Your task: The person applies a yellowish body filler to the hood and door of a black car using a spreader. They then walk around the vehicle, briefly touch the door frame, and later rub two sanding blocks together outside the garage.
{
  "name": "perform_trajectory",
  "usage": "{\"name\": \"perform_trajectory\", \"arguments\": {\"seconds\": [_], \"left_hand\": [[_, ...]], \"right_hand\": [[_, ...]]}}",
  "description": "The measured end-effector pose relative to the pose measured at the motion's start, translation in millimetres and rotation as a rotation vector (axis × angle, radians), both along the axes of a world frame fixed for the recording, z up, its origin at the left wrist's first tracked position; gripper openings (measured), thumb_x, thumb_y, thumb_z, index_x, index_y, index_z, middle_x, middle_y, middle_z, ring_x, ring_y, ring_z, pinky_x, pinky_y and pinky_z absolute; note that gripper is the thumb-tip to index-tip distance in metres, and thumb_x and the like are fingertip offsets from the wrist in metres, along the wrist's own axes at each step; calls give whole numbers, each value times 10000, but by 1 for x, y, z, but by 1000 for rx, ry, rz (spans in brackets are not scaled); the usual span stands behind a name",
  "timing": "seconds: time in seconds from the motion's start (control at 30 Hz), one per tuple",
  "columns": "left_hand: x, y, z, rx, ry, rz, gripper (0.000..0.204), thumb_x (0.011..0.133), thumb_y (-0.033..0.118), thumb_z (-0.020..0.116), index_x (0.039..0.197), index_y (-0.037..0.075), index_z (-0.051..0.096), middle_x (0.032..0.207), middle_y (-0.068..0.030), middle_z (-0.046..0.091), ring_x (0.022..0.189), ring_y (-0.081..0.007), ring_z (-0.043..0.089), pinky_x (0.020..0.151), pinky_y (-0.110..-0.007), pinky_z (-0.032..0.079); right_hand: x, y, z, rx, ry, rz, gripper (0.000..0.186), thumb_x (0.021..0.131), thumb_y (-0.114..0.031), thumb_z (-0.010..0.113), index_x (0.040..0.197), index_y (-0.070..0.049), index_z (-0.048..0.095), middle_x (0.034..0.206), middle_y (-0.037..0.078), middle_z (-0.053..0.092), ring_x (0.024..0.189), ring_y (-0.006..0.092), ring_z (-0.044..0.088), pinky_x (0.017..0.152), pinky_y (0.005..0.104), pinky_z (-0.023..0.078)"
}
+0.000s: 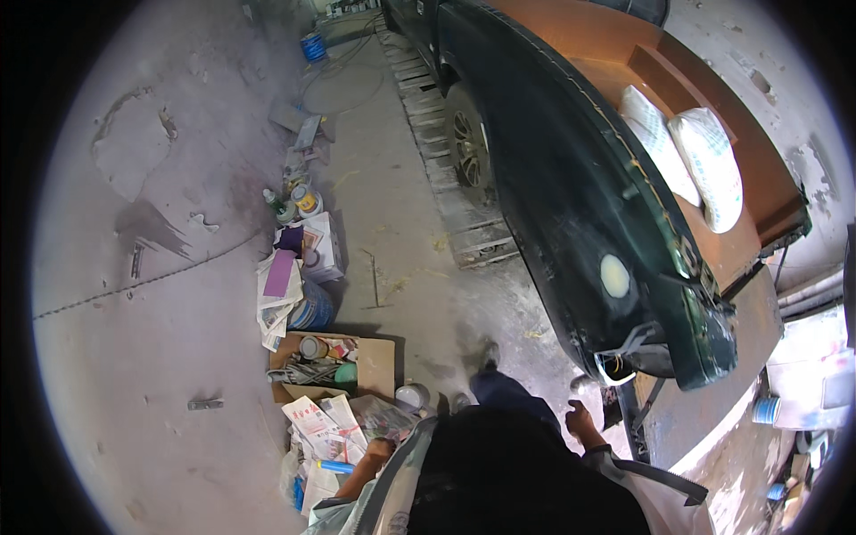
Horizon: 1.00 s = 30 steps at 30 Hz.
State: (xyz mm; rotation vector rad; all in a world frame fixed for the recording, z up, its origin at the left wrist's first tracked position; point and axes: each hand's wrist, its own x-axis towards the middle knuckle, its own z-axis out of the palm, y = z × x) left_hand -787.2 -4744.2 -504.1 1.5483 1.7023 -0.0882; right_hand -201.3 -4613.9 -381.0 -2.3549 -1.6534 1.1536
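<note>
My left hand (382, 448) is low beside the newspapers (314, 428) and a clear plastic bag (383, 417); its fingers are too small and turned away to read. A blue tube-shaped thing (336, 466) lies on the papers next to my left forearm. On the other side of my body, my right hand (581, 421) hangs with curled fingers, and nothing shows in it. Just beyond it is a small pale object (583, 384) I cannot make out. The rear corner of a dark green pickup truck (571, 196) stands ahead to the right, with a round pale patch (614, 276) on its side.
A cardboard box (375, 367) of cans and tools stands along the left wall, near a white can (412, 397). Past it are a blue bucket (312, 306) and more paint cans (306, 200). Two white sacks (709, 165) lie in the brown truck bed (597, 40).
</note>
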Motion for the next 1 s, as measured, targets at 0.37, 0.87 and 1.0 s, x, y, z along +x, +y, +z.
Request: {"name": "perform_trajectory", "arguments": {"seconds": [0.37,0.87,1.0], "left_hand": [[-34,144,114,226,18,496,233,830,212,540,853,53,709,866,-185,696,770,-351,679,694,-435,545],[-138,360,89,-154,-62,859,242,830,276,607,915,68,695,762,-122,677,690,-248,665,590,-399,514],[-227,471,67,-191,-144,836,260,831,280,617,952,62,690,733,-110,669,650,-227,659,563,-385,515]], "right_hand": [[-199,331,20,-83,502,304,408,784,-133,604,1186,-66,614,959,210,693,876,319,688,772,381,539],[-330,607,-87,189,199,905,445,784,-216,647,1203,-69,621,1064,190,678,1001,325,655,854,409,522],[-268,638,-96,-223,-101,551,376,822,-304,600,1152,-127,634,1176,164,621,1061,301,598,924,425,465]]}}
